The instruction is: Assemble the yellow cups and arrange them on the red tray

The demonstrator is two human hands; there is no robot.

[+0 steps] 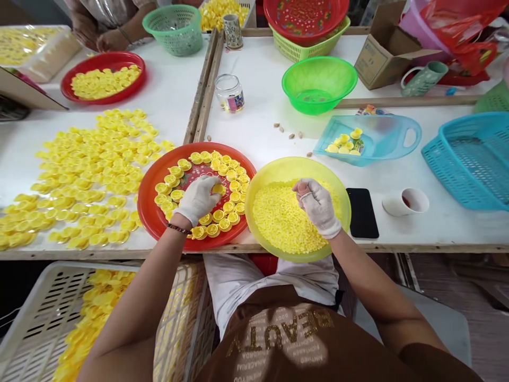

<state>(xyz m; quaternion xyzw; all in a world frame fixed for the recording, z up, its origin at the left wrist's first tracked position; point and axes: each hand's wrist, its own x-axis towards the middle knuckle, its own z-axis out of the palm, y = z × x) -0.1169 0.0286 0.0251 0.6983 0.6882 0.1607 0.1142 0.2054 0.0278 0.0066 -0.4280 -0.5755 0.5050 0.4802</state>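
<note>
My left hand (199, 199), in a white glove, is over a red tray (150, 183). Its fingertips pinch a yellow round plastic piece (218, 189). More such yellow cup-like pieces (212, 230) lie in rings on the tray. Above a yellow bowl (258, 245) is my right hand (318, 207), also gloved, with bare fingertips pressed together. Whether anything sits in that pinch is too small to tell. Many tiny yellow parts (284, 220) fill the bowl.
Loose yellow pieces (95, 175) spread across the table at left. A black phone (362, 212), a paper cup (405, 202) and a blue basket (473, 159) lie at right. Beyond stand a blue scoop (382, 151), green basin (319, 85) and glass jar (229, 93). A co-worker's hands (113, 40) rest far left.
</note>
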